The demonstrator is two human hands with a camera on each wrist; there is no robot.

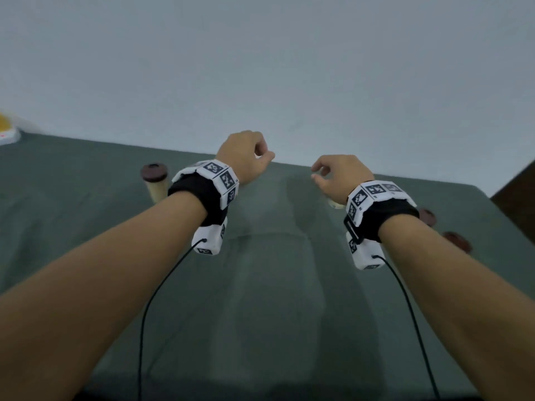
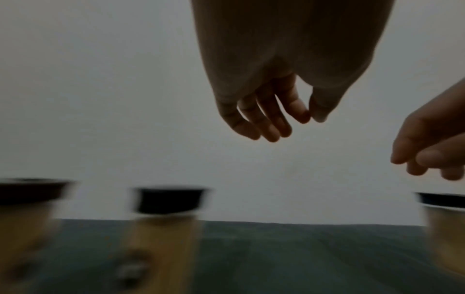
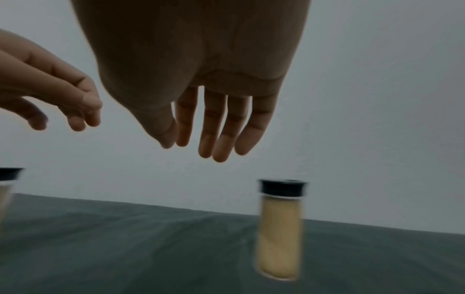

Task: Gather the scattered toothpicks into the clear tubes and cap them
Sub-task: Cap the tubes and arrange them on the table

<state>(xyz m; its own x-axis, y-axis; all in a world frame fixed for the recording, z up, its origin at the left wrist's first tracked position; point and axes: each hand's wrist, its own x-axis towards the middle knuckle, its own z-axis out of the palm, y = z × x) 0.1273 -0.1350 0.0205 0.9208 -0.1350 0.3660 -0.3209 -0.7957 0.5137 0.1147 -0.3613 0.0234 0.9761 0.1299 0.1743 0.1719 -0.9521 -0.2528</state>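
Note:
Both hands hang in the air above the green cloth (image 1: 275, 285) and hold nothing. My left hand (image 1: 265, 156) (image 2: 297, 123) has loosely curled fingers, thumb tip close to the index tip. My right hand (image 1: 317, 172) (image 3: 201, 147) lets its fingers hang nearly straight. A dark-capped tube full of toothpicks (image 1: 155, 180) stands left of my left wrist. The left wrist view shows two blurred capped tubes (image 2: 171, 201) (image 2: 25, 199) below the hand and a third (image 2: 443, 201) at the right. One capped tube (image 3: 279, 228) stands below my right hand. No loose toothpicks show on the cloth.
A pale wall (image 1: 289, 68) rises behind the table's far edge. Two dark caps (image 1: 428, 217) (image 1: 457, 241) peek out beside my right forearm. A white and yellow object (image 1: 7, 131) sits at the far left corner. Dark furniture (image 1: 518, 186) borders the right edge.

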